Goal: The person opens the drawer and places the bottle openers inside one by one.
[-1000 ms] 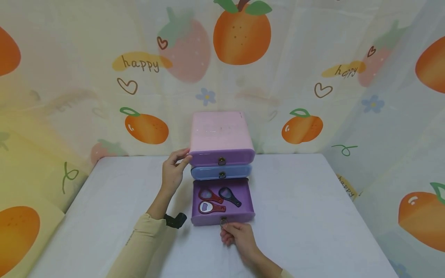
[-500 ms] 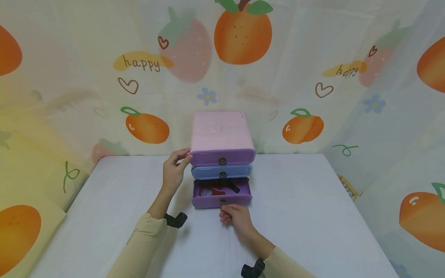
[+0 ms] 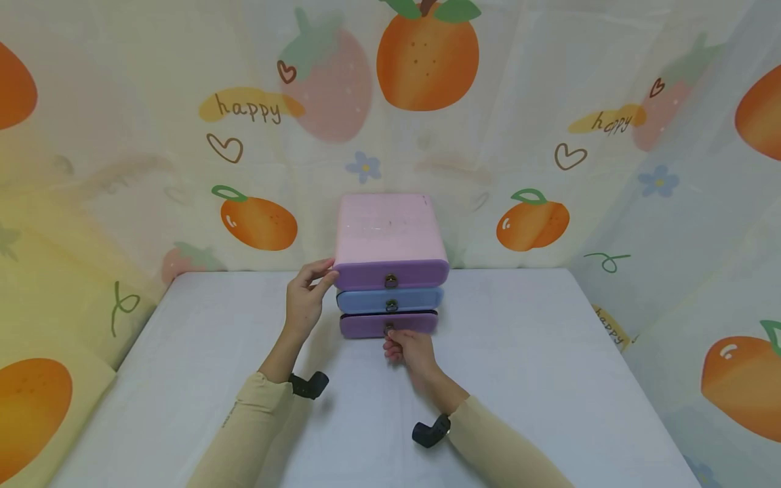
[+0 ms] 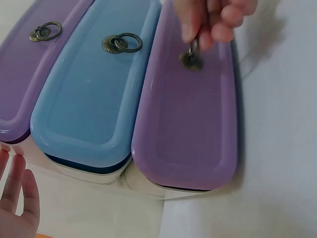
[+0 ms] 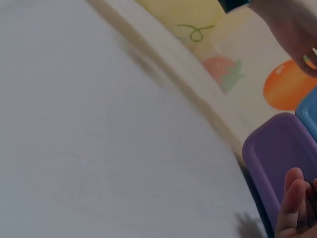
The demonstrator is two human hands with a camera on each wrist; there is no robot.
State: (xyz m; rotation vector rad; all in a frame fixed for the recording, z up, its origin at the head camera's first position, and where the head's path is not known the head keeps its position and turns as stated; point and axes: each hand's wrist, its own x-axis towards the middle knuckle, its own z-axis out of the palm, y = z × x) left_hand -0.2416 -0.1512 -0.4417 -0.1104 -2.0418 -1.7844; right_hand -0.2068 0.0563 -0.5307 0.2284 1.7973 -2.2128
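A small three-drawer cabinet with a pink top stands at the back of the table. Its top drawer is purple, the middle drawer blue, and the bottom drawer purple, each with a bronze ring pull. My right hand pinches the ring pull of the bottom drawer between thumb and fingers. That drawer is nearly in, with a thin dark gap along its upper edge. My left hand rests with extended fingers against the cabinet's upper left side. The drawer's inside is hidden.
A white cloth covers the table. Behind it hangs a fruit-printed curtain, close to the cabinet's back. Black wrist cameras sit on the left wrist and the right wrist.
My right hand has pushed the bottom drawer inward, away from me, hiding the bottle opener and other red and black round-headed items inside. My left hand has stayed against the cabinet.
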